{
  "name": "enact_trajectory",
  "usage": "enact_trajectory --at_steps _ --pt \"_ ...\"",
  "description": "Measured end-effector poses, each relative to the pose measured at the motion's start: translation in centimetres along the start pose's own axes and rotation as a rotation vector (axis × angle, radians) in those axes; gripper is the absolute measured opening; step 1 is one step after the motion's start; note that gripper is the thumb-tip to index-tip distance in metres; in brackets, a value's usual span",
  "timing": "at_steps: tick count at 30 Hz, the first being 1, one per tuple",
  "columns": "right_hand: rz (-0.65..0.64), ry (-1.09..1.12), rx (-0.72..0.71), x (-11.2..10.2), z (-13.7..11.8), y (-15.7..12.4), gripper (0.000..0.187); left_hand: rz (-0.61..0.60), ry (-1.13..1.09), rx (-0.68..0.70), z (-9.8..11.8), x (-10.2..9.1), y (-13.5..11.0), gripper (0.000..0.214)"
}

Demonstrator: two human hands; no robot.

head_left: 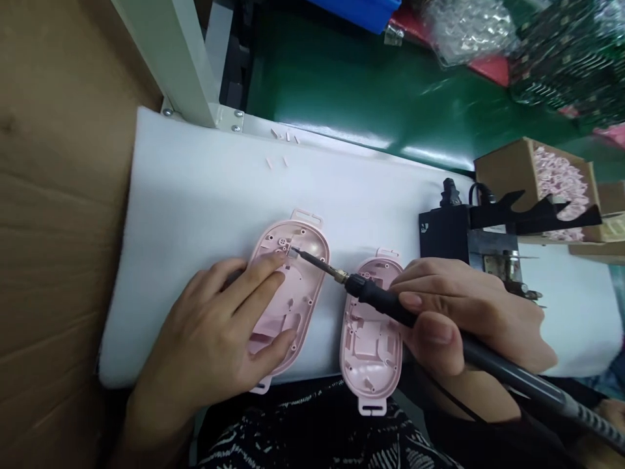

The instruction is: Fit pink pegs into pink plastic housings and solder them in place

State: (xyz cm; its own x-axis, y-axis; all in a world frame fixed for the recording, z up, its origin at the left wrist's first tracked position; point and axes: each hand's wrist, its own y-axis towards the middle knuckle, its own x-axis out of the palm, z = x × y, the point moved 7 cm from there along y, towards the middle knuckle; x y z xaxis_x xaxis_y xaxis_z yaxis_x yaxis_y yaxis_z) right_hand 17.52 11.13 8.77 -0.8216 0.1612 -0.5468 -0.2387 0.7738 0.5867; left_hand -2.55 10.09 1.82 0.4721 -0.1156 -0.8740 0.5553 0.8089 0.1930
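My left hand (219,332) lies flat on a pink oval plastic shell (305,273) on the white foam pad (205,195). Its fingers are spread, with the index fingertip pressing near a small part at the shell's upper end. My right hand (463,312) grips a black soldering iron (385,303) like a pen. The iron's thin tip touches that same small part inside the left shell. A second pink shell (371,352) lies open side up just right of the first, partly under my right hand and the iron.
A black iron stand with metal parts (469,234) stands at the right on the pad. Behind it is a cardboard box of small pink parts (561,176). A green conveyor belt (351,91) runs along the back. A white metal post (180,58) rises at the back left. A brown cardboard surface (58,195) lies left.
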Motion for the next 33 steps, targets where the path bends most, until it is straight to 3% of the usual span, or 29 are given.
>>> enact_trajectory --at_steps 2,11,19,33 --pt "-0.002 -0.011 0.051 -0.09 0.12 -0.08 0.017 -0.015 -0.006 -0.015 -0.06 0.13 0.11 0.051" --pt "-0.065 0.004 0.012 0.21 0.38 0.10 0.016 -0.061 0.051 -0.086 0.22 0.55 0.80 0.045" --pt "0.034 0.000 -0.066 0.55 0.75 -0.37 0.012 -0.058 0.067 -0.080 0.35 0.59 0.83 0.045" --pt "0.015 0.007 -0.054 0.84 0.45 0.00 0.016 -0.051 0.052 -0.085 0.18 0.51 0.79 0.045"
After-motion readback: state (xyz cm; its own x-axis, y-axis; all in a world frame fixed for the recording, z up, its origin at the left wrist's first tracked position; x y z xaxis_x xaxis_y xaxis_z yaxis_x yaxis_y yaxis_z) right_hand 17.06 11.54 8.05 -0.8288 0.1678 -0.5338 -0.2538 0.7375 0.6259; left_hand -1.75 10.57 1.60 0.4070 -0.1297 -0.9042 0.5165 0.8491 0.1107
